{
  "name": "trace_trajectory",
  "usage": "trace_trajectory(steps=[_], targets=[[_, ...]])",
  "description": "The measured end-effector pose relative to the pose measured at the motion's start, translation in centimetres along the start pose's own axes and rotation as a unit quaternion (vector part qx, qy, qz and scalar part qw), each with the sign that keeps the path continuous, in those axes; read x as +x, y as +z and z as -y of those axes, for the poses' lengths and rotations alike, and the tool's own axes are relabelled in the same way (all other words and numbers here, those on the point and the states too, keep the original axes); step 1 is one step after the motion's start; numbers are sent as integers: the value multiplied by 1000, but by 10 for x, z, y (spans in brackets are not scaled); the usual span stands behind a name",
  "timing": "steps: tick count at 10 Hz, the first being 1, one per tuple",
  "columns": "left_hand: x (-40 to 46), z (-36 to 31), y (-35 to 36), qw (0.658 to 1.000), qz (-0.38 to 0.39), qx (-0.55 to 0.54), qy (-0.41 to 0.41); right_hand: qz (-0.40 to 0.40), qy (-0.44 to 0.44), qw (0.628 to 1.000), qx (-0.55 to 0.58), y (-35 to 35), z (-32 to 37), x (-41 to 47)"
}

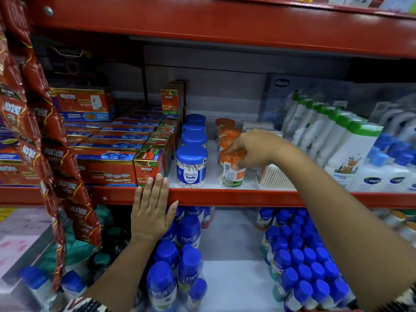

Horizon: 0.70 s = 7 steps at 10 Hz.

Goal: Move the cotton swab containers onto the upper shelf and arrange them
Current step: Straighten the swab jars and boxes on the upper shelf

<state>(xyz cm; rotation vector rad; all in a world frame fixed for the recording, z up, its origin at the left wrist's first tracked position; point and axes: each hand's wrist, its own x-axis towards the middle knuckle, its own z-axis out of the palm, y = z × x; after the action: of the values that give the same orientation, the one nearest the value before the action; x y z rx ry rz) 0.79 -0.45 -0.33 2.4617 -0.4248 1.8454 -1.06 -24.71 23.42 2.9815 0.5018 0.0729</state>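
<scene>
On the upper shelf [225, 197] a row of blue-lidded cotton swab jars [191, 165] runs front to back. Right of it stands a row of orange-lidded swab containers [227, 134]. My right hand [252, 149] grips the lid of the front orange-lidded container [230, 174], which stands near the shelf's front edge. My left hand [152, 212] lies flat with fingers spread against the red shelf edge, holding nothing. A clear box of swabs [274, 176] sits just right of the held container.
Red Mortein boxes [108, 154] fill the shelf's left side, and red sachet strips [45, 131] hang at the far left. White bottles with green caps [333, 140] crowd the right. Blue-capped nycil bottles [304, 255] stand on the lower shelf.
</scene>
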Motion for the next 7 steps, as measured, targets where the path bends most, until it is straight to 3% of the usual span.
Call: trace_trajectory(steps=[1, 3, 4, 7], targets=[[0, 0, 0, 1000, 1, -1, 0, -28, 26, 999, 10, 0, -2, -1], [0, 1, 1, 1000, -3, 0, 3, 2, 31, 999, 45, 2, -7, -4], [1, 0, 1, 1000, -6, 3, 5, -44, 48, 996, 59, 4, -6, -5], [0, 0, 2, 1000, -3, 8, 2, -52, 49, 994, 85, 13, -10, -6]])
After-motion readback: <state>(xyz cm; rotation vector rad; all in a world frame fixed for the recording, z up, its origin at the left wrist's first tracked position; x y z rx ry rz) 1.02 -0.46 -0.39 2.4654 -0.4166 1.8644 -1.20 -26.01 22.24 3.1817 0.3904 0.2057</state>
